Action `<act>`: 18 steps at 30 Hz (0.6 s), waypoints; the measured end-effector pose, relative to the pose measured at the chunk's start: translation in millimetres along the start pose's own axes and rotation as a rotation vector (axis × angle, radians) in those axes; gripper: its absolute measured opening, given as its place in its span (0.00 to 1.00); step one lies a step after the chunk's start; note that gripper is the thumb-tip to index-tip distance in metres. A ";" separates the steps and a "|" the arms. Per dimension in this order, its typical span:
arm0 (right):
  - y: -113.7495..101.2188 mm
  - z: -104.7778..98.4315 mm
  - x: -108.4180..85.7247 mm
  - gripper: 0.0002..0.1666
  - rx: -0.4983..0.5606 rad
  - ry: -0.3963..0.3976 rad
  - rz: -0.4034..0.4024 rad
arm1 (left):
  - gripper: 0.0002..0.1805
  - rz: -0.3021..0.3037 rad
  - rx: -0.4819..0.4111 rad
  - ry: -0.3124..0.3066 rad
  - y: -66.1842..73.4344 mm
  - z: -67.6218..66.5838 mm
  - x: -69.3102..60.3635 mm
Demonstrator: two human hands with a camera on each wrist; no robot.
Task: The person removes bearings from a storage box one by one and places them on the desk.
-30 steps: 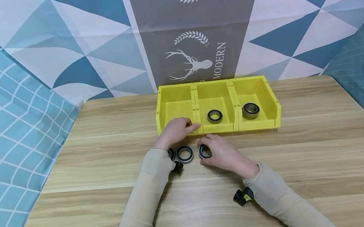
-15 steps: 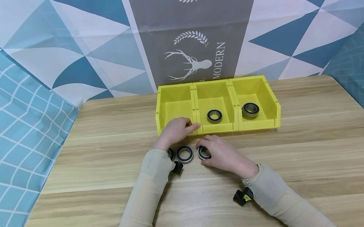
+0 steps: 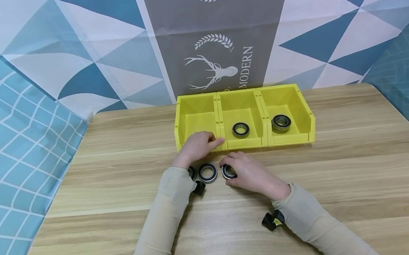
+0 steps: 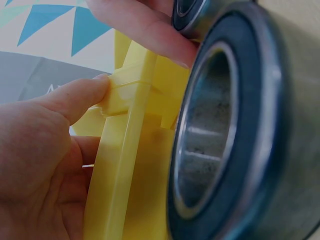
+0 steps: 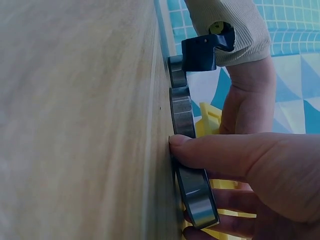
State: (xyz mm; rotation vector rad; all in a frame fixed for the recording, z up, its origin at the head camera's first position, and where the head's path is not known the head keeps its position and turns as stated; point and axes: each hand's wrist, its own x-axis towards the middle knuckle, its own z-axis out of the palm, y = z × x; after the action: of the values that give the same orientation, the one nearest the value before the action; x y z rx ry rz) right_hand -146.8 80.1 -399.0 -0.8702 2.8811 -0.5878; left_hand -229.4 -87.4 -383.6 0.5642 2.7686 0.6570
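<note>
My left hand (image 3: 199, 147) grips the front edge of the left yellow bin (image 3: 199, 117), its thumb lying along the rim toward the middle bin. In the left wrist view the thumb (image 4: 82, 95) touches the yellow wall. My right hand (image 3: 251, 172) pinches a black-and-silver ball bearing (image 3: 228, 172) on the table between thumb and fingers. In the right wrist view that bearing (image 5: 197, 192) stands slightly tilted against the wood. Left of it lies another bearing (image 3: 207, 173). A further bearing (image 3: 192, 172) is partly hidden by my left wrist.
The middle bin (image 3: 241, 106) holds one bearing (image 3: 240, 130). In the right bin (image 3: 293, 111) sits a bearing stack (image 3: 281, 123). All the bins stand joined in a row on the wooden table (image 3: 362, 147), before a patterned cloth backdrop (image 3: 214, 17).
My right hand has slid slightly left with the bearing, bringing it a little closer to the neighbouring one. The left hand keeps its place on the bin.
</note>
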 end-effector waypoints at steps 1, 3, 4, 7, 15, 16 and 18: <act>0.0 0.1 -0.1 0.28 -0.001 0.000 -0.001 | 0.23 -0.001 0.001 -0.002 0.1 0.0 -0.1; 0.1 0.2 -0.2 0.28 -0.002 -0.002 -0.003 | 0.23 -0.002 0.001 -0.004 0.1 -0.1 -0.3; -0.1 0.2 -0.1 0.28 -0.002 0.000 -0.006 | 0.23 -0.002 0.002 -0.005 0.2 -0.1 -0.3; -0.2 0.1 0.2 0.27 -0.005 0.005 -0.014 | 0.24 0.000 0.004 -0.004 0.0 -0.2 0.0; 0.2 0.0 0.2 0.27 -0.011 -0.001 -0.016 | 0.24 0.008 0.009 0.000 -0.3 -0.2 0.2; -0.1 0.0 0.1 0.28 -0.011 -0.002 -0.016 | 0.24 0.009 0.008 0.000 -0.3 -0.2 0.0; -0.1 0.4 0.0 0.28 -0.012 -0.005 -0.015 | 0.24 0.009 0.007 -0.002 -0.3 -0.2 -0.3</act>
State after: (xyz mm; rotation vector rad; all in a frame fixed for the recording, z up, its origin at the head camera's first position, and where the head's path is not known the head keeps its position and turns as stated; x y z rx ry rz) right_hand -146.7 79.9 -399.3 -0.8950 2.8794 -0.5696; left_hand -229.2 -87.8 -383.6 0.5785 2.7694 0.6480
